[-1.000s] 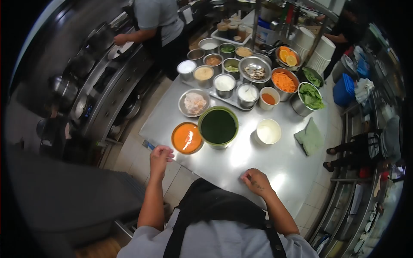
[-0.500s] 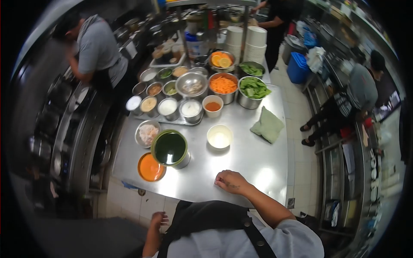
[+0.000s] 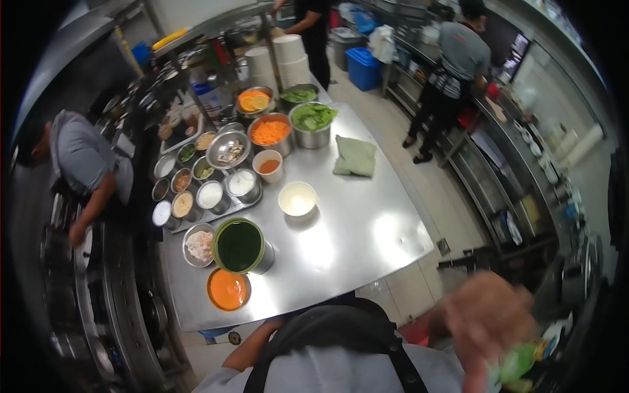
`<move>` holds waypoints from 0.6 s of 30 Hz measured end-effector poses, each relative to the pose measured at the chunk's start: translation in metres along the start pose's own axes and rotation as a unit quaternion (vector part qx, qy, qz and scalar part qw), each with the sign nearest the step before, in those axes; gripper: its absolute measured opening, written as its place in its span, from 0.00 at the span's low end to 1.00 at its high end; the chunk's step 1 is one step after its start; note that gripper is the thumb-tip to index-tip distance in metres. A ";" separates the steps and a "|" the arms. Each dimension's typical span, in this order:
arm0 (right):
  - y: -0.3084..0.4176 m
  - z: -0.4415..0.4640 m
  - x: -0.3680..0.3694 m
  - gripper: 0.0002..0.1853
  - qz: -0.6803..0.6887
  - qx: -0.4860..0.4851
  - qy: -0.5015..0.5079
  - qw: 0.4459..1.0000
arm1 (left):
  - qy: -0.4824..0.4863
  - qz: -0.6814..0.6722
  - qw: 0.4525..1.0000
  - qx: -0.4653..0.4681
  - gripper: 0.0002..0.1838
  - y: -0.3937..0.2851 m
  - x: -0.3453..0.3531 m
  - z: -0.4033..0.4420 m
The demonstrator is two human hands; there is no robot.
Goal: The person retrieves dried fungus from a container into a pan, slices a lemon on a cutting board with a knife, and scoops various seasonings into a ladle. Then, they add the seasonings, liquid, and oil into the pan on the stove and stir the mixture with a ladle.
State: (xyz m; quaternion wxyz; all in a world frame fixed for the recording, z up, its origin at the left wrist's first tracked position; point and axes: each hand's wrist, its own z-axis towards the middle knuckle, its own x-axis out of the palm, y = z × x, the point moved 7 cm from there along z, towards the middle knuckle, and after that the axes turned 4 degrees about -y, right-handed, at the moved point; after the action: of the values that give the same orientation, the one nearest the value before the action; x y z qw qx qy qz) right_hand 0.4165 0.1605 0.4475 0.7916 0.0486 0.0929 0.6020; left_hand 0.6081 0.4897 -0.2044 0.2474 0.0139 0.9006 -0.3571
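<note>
My right hand [image 3: 488, 318] is off the table's right side, raised and smeared by motion, so its fingers cannot be read. Below my left hand's wrist the forearm shows; the left hand [image 3: 270, 325] is mostly hidden between my apron and the table's front edge. Closest to it stands a bowl of orange liquid [image 3: 228, 289]. Behind that is a tall metal pot of dark green liquid [image 3: 240, 245], beside a metal bowl of pale pinkish food [image 3: 198, 245]. A white paper bowl [image 3: 297, 199] with pale contents sits mid-table.
Metal containers of shredded carrot [image 3: 271, 133] and green leaves [image 3: 313, 118] stand farther back, near stacked paper bowls [image 3: 292, 62]. A folded green cloth [image 3: 354, 156] lies on the steel table [image 3: 341, 249]. Co-workers stand left [image 3: 92, 154], right [image 3: 455, 59] and at the back [image 3: 309, 29].
My right hand has left the tabletop and swung out to the right. My left hand has come in near the table edge. The view has turned right; the table items appear unmoved.
</note>
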 end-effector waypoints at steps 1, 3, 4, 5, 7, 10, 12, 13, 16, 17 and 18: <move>0.029 0.018 0.013 0.33 0.011 -0.072 -0.040 0.997 | 0.025 0.002 1.000 0.010 0.20 0.003 0.004 0.008; 0.065 0.049 0.055 0.23 -0.089 -0.093 -0.038 0.991 | 0.081 0.009 0.996 0.030 0.20 -0.001 0.012 0.018; 0.081 0.057 0.073 0.18 -0.160 -0.121 -0.029 0.979 | 0.108 0.014 0.993 0.040 0.20 -0.004 0.017 0.025; 0.092 0.059 0.085 0.18 -0.191 -0.114 -0.026 0.975 | 0.135 0.021 0.989 0.049 0.20 -0.007 0.024 0.030; 0.104 0.061 0.103 0.15 -0.259 -0.058 -0.031 0.964 | 0.179 0.033 0.981 0.061 0.21 -0.013 0.037 0.038; 0.126 0.053 0.120 0.15 -0.324 -0.050 -0.051 0.943 | 0.239 0.038 0.968 0.072 0.21 -0.028 0.057 0.045; 0.138 0.048 0.126 0.15 -0.345 -0.035 -0.058 0.936 | 0.306 0.182 0.921 0.156 0.22 -0.065 0.069 0.046; 0.141 0.044 0.124 0.15 -0.313 -0.030 -0.069 0.947 | 0.334 0.300 0.866 0.221 0.23 -0.107 0.066 0.031; 0.132 0.034 0.118 0.14 -0.207 0.004 -0.101 0.973 | 0.265 0.334 0.866 0.263 0.27 -0.152 0.101 0.039; 0.128 0.032 0.115 0.13 -0.184 0.043 -0.111 0.976 | 0.321 0.428 0.803 0.263 0.29 -0.224 0.088 0.003; 0.125 0.031 0.111 0.12 -0.155 0.079 -0.113 0.978 | 0.368 0.426 0.799 0.213 0.28 -0.263 0.091 -0.007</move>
State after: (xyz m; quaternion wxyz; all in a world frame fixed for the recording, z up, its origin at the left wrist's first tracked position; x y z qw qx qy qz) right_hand 0.3337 0.3020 0.4912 0.8742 0.1637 0.0564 0.4537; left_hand 0.4727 0.2849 -0.0744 0.0159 0.5788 0.7285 -0.3663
